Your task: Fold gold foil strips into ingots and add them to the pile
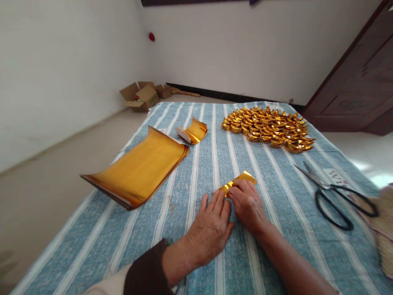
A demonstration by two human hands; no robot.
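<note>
Foil [247, 176] lies on the cloth [204, 172], near the scissors [325, 186] — left hand [210, 229] flat, fingertips on its left end; right hand [248, 203] curled over it — pinching or pressing, I cannot tell.

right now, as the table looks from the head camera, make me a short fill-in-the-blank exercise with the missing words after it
1. The gold strip is touched by the left hand and the ____ hand.
2. The large stack of gold sheets lies to the ____ of both hands.
3. The cloth is blue with ____ stripes.
4. The scissors have two ____ handle loops.

Missing words: right; left; white; black.
</note>
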